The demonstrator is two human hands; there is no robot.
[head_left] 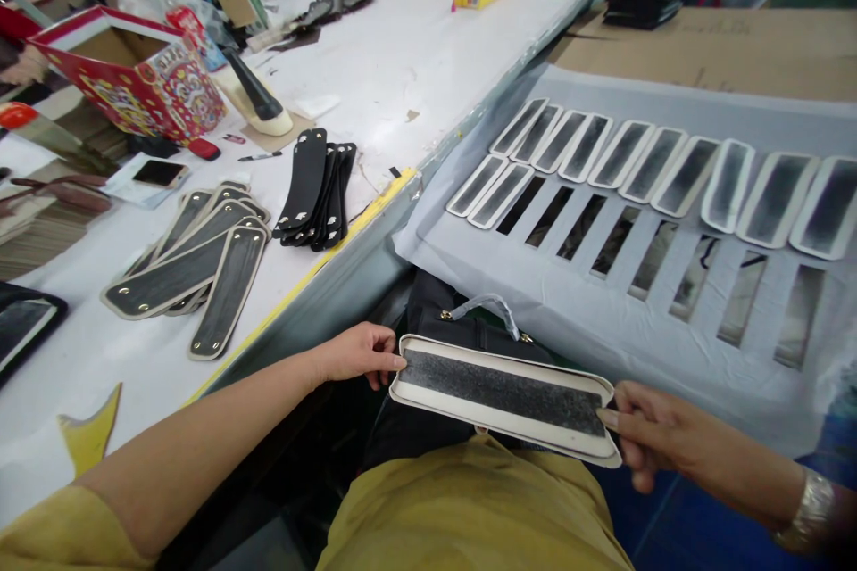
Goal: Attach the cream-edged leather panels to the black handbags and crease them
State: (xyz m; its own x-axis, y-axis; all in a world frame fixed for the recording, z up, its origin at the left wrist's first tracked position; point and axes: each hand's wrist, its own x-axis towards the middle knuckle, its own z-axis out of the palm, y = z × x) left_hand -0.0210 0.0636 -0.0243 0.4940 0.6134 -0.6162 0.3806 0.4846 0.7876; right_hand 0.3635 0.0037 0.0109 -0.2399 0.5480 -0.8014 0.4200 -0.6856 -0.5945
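Note:
Between my two hands a flat oblong panel (503, 388) is held by its short ends above my lap. It is cream-coloured, with a raised rim and a dark band along its middle. My left hand (370, 355) pinches the left end between thumb and fingers. The right end is gripped by my right hand (646, 430), thumb on top and fingers underneath. Similar cream-rimmed panels (622, 153) lie in rows on a grey slotted sheet (461, 254) at the right. Behind the held panel, a black bag (435, 299) with a grey strap rests partly hidden.
On the white table (375, 62) lie a stack of black straps (312, 187) and a pile of cream-edged dark strips (201, 259). A red patterned box (134, 76), a black-handled tool (254, 94) and a phone (159, 172) stand farther back. Brown cardboard (723, 49) lies behind the slotted sheet.

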